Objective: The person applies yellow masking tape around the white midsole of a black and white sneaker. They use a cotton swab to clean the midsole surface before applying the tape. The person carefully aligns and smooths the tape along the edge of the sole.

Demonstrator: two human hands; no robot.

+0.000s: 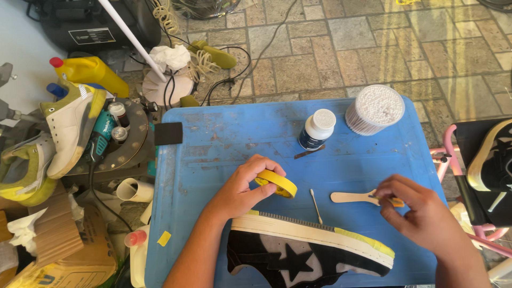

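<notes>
Far left clutter: a white and yellow sneaker (66, 128) stands on end at the left edge of the frame, beside a teal power tool (101, 136) on a round metal stand, with a yellow bottle (93, 72) above them
Lower left: crumpled cardboard (53, 234) lies off the bench
Bench: a scuffed blue bench (224, 138) fills the middle of the frame, with a black sponge block (168, 133) on its upper left corner
Left hand: the left hand (242, 186), at centre frame, has its grip clamped on a yellow tape roll (277, 183), fingers curled over the top of the roll and thumb under it
Tape roll: held just above the shoe's sole edge, near centre
Shoe: a black sneaker with a white star (298, 256) lies on its side at the bottom centre, its white sole turned up toward the hands, with yellow tape (368, 242) along the sole rim toward the right
Cotton swab: one swab (316, 205) lies on the bench between the hands
Jar: a dark jar with a white lid (317, 129) stands upper centre
Swab tub: a round clear tub of cotton swabs (375, 109) stands just right of the jar
Wooden stick: a flat wooden stick (349, 197) lies on the bench, its right end at the right fingertips
Right hand: the right hand (421, 216), at lower right, has its grip pinched together on a small orange-yellow piece (396, 202); I cannot tell what it is
Far right: another black and cream sneaker (493, 157) sits on a pink-framed stand at the right edge
</notes>
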